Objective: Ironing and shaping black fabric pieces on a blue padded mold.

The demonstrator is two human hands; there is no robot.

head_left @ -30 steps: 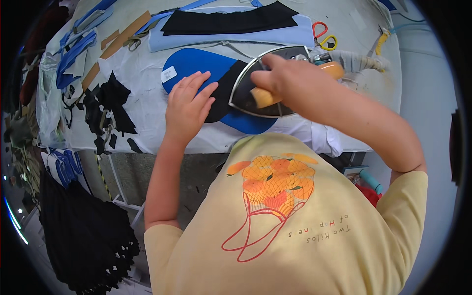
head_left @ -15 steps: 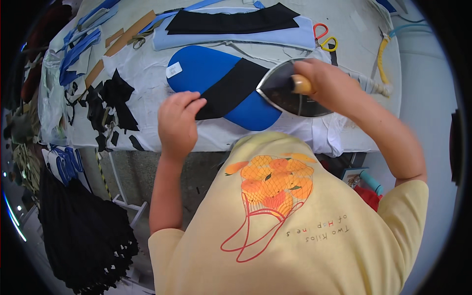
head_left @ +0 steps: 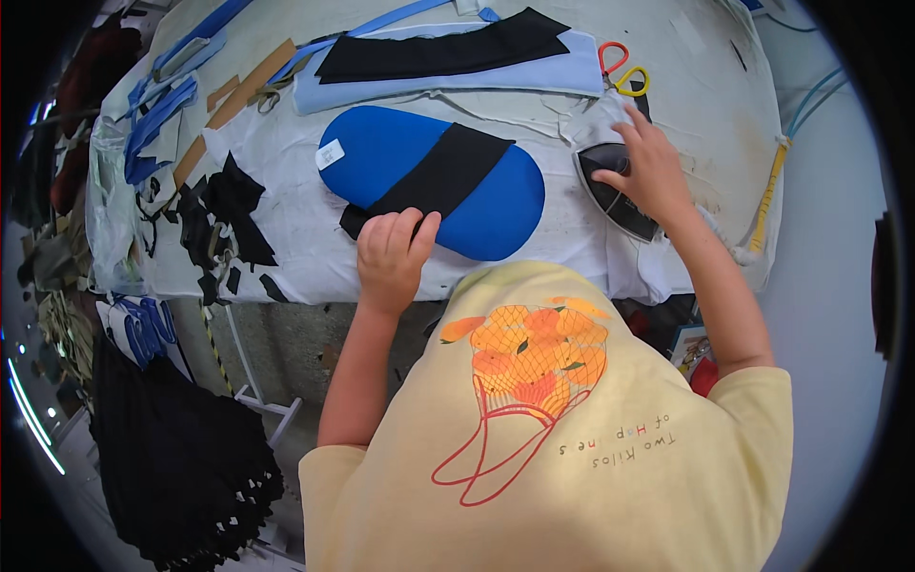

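A blue board with rounded ends (head_left: 505,205) lies in front of me, with a black fabric strip (head_left: 443,172) running slantwise across it. At the strip's lower left end, my left hand (head_left: 389,253) is closed, its thumb and fingers gripping the black cloth. To the right of the board a dark iron (head_left: 610,195) rests on the table cover. My right hand (head_left: 650,170) is over the iron with its fingers spread apart, hiding the handle. A small white label (head_left: 330,154) sticks to the board's left end.
Folded black fabric (head_left: 443,48) lies on a light blue padded piece (head_left: 334,92) at the back. Red and yellow scissors (head_left: 621,69) are beyond the iron. Black scraps (head_left: 229,210) and blue strips (head_left: 162,119) lie left. Black fabric (head_left: 181,448) hangs below left.
The iron has gone from over the board's right end to the table on the right, and my right hand has loosened from its handle. My left hand has moved right and nearer.
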